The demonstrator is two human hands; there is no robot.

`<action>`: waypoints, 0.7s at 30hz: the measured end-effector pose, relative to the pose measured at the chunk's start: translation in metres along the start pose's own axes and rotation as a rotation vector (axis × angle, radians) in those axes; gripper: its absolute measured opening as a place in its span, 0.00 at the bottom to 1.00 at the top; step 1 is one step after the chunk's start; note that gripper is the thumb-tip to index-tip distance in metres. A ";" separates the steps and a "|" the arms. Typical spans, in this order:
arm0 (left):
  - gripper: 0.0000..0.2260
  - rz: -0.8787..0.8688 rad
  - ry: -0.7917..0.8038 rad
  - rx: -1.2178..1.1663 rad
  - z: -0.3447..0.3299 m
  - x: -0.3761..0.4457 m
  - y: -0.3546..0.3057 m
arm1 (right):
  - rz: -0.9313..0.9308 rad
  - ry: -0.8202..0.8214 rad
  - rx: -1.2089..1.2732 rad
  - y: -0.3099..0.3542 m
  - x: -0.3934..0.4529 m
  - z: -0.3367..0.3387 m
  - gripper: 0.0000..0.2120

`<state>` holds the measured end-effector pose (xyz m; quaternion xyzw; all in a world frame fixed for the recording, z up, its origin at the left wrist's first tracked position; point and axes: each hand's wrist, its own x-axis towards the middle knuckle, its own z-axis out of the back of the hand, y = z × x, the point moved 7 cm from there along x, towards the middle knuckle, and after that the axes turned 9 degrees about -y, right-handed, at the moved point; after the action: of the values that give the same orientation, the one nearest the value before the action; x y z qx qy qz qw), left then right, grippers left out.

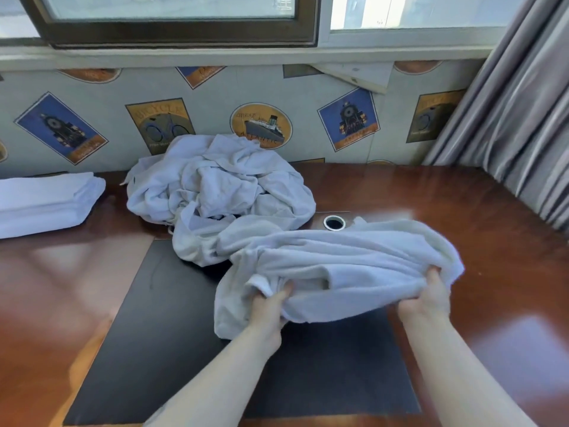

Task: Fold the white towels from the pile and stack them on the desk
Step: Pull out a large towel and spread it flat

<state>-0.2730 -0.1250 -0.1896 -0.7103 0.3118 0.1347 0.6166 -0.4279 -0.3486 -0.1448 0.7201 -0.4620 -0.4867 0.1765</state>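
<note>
A crumpled white towel [345, 257] lies across the black mat [172, 334] in the middle of the desk. My left hand [271, 306] grips its near edge at the left, fingers buried in the cloth. My right hand [429, 295] grips the same edge at the right, fingers curled into the fold. Behind it a heap of loose white towels [215, 186] sits against the wall, one trailing onto the mat. A stack of folded white towels [43, 201] rests at the far left of the desk.
The glossy brown desk [492, 241] has a round cable hole [334, 222] just behind the held towel. A grey curtain [517, 103] hangs at the right. A wall with picture wallpaper and a window above borders the desk's far edge.
</note>
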 end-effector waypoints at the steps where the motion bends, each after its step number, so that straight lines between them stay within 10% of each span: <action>1: 0.14 0.004 0.012 -0.087 -0.003 -0.001 -0.007 | -0.030 -0.150 0.006 -0.006 0.001 0.013 0.13; 6: 0.20 0.183 0.079 -0.261 -0.009 -0.003 -0.011 | -0.440 -0.473 -0.112 -0.075 -0.037 0.080 0.20; 12: 0.18 0.288 0.348 -0.095 -0.047 -0.040 0.000 | -0.644 0.219 -0.039 -0.134 -0.101 0.015 0.29; 17: 0.10 0.153 0.332 0.056 -0.042 -0.041 -0.030 | -0.250 0.331 -0.117 -0.073 -0.071 -0.030 0.18; 21: 0.11 0.287 -0.066 0.067 0.013 -0.018 -0.022 | -0.133 0.433 -0.208 -0.015 -0.052 -0.040 0.09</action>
<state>-0.2713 -0.1067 -0.1647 -0.6325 0.3940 0.2342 0.6244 -0.3913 -0.3053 -0.1090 0.8144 -0.3122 -0.3765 0.3122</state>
